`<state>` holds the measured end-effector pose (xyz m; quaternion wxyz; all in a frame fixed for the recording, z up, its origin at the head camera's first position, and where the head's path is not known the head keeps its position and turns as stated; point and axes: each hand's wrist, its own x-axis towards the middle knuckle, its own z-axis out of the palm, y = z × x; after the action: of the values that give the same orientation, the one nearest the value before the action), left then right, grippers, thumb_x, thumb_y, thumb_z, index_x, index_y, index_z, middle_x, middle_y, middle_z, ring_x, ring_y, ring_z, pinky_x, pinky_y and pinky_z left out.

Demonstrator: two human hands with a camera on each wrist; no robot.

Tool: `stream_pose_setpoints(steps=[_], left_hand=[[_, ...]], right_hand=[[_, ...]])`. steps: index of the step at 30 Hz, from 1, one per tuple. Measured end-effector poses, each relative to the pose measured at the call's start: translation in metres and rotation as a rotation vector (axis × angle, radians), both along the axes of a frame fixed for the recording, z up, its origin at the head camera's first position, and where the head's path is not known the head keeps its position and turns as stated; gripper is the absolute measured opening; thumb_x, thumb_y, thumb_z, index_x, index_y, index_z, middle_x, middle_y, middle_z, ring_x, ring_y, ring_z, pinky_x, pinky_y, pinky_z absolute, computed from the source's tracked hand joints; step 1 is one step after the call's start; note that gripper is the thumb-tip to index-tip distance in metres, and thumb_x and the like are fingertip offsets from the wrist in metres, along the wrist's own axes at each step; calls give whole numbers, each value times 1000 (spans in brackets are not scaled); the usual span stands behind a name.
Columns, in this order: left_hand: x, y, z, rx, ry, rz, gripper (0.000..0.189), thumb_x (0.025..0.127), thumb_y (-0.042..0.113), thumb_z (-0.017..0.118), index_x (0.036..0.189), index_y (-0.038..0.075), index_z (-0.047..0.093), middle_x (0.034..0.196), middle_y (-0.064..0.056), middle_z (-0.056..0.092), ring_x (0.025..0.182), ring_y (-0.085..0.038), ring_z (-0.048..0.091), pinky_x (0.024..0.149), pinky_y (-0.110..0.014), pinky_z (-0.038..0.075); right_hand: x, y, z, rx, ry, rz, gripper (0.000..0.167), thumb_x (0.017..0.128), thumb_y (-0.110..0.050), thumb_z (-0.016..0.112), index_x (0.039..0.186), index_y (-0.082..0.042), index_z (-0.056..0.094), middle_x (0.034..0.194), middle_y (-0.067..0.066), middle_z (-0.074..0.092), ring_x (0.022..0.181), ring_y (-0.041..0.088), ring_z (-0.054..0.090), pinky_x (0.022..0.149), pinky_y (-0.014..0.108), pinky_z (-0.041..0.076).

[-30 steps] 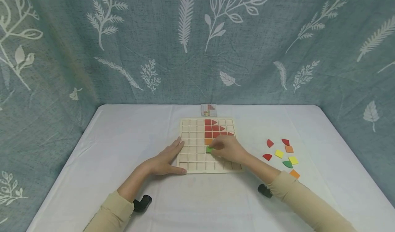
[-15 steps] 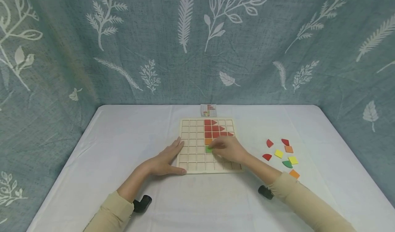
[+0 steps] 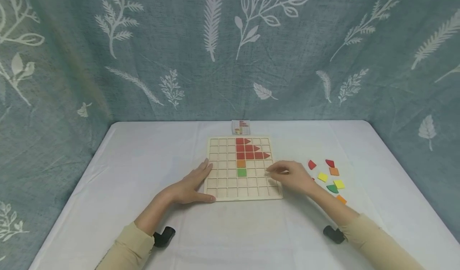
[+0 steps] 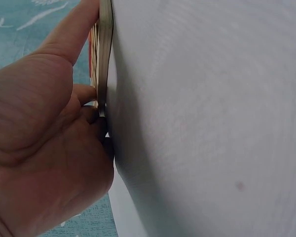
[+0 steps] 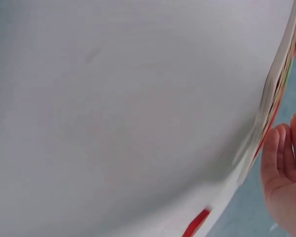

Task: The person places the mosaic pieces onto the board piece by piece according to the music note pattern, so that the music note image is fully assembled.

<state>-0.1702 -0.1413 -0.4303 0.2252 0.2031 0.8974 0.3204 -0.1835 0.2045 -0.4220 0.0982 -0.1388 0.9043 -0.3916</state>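
Note:
A wooden grid board [image 3: 224, 186] lies in the middle of the table. Red squares and triangle-tipped pieces [image 3: 249, 155] fill parts of its top three rows. Below them sit an orange square [image 3: 241, 163] and a green square [image 3: 242, 172]. My left hand [image 3: 188, 187] rests against the board's left side, fingers extended and thumb at the near corner. In the left wrist view, the hand [image 4: 44, 133] touches the board edge [image 4: 105, 54]. My right hand [image 3: 292, 178] hovers by the board's right edge, fingers loosely bent, nothing visible between them.
Right of the board lie loose pieces: red quarter-circles [image 3: 312, 164], yellow squares [image 3: 322, 177], orange squares [image 3: 334, 171] and a green leaf-like piece [image 3: 332, 189]. One red piece is mostly hidden behind my right hand. A small printed card [image 3: 240, 127] sits beyond the board.
The green square, earlier under my right fingertips, now lies uncovered in its cell. My right hand has let go and moved right, toward the loose pieces. My left hand stays put.

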Motion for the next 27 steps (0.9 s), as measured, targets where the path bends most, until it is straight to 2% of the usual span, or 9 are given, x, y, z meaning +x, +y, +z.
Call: stream_pose_setpoints(steps=[8,13,19,24,27], left_hand=[[-3,3,-4,-1,8,11,107,82,44,76,156,3,12,163,-14,-4,148,-33,0,118,-52,7],[-6,6,-5,1,8,21,107,81,45,77,156,3,12,163,-14,-3,149,-33,0,118,-53,7],[-6,7,-3,0,9,26,107,81,45,77,156,2,12,163,-15,-3,148,-33,0,118,-53,8],[-5,8,-1,2,12,20,106,82,43,76,155,1,12,163,-16,-3,148,-34,-1,118,-54,8],[-5,9,1,5,10,19,106,82,43,76,155,1,12,162,-16,-3,148,-35,0,118,-54,8]], right_hand=[[5,59,2,31,33,-106,19,90,-12,67,108,-12,73,105,2,70,95,22,65,80,37,55],[9,93,1,24,12,-173,21,92,-19,68,112,-12,72,107,4,69,98,24,63,76,33,54],[11,114,-1,59,34,-146,23,92,-20,70,113,-9,71,100,4,69,95,24,61,72,28,54],[11,116,-3,102,72,-110,23,89,-13,72,111,-8,71,94,0,68,88,19,62,79,30,54],[10,115,-4,119,93,-95,23,87,-9,73,110,-8,71,95,0,68,86,18,62,78,29,55]])
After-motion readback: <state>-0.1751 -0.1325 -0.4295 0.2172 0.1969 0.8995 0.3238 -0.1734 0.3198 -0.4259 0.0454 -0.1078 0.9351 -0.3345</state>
